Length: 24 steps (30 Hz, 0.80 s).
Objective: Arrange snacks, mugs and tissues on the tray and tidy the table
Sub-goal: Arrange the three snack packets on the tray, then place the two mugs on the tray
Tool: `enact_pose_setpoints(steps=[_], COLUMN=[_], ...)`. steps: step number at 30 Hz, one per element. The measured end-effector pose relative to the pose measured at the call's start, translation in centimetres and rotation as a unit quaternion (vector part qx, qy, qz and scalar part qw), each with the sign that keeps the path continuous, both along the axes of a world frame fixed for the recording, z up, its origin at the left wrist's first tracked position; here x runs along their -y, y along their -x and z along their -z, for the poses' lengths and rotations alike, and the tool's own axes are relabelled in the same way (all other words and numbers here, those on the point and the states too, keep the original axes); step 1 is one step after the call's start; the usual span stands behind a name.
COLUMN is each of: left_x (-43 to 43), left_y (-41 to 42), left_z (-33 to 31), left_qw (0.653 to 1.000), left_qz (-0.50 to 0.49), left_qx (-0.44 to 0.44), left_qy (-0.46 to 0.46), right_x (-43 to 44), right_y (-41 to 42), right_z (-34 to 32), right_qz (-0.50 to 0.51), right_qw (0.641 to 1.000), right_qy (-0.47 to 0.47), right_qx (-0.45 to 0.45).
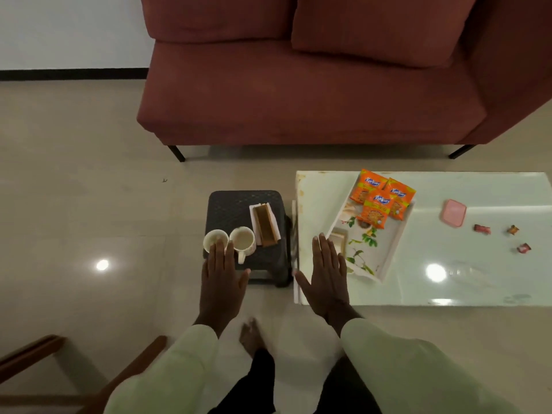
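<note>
Already three orange snack packets [380,198] lie at the far end of the flowered tray [388,249], which sits askew near the left end of the white counter [478,264]. The two mugs [242,240] and the tissue pack [265,224] are not on it yet; they stand on the dark stool [236,207] just beside the counter. So you are at the mug step, by my reading. Your left hand [222,273] hovers flat over the mugs' near rims, fingers [221,249] straight and close together, gripping nothing. Your right hand [327,273] is spread flat by the tray's near corner, equally empty. Next you should curl round a handle and carry the mug level across the gap, as one may hold liquid. A pale small thing [340,239] already takes up the tray's near corner. Further right, a pink flat thing [453,213] and three sweet wrappers [481,229] wait for tidying.
</note>
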<state>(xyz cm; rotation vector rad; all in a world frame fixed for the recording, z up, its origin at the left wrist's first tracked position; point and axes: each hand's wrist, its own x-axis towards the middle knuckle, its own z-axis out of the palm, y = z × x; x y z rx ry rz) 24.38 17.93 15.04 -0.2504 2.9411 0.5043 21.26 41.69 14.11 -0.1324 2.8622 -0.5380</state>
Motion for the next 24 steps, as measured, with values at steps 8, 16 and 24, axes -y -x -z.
enact_pose_setpoints(steps=[8,16,24], left_x=[8.1,9.4,8.9], left_y=[-0.3,2.0,3.6], left_z=[6.0,12.3,18.8], left_qw=[0.892,0.702,0.798], left_qz=[-0.29,-0.435,-0.37], left_qx=[0.113,0.119,0.083], left_qy=[-0.328,-0.55,-0.468], right_x=[11.4,16.7,18.2], right_y=[0.8,3.7,3.9], right_z=[4.5,12.7,18.4], right_qz=[0.128,0.244,0.241], right_qw=[0.979,0.816,0.84], right_qy=[0.093,0.395,0.408], right_qx=[0.127,0.344,0.264])
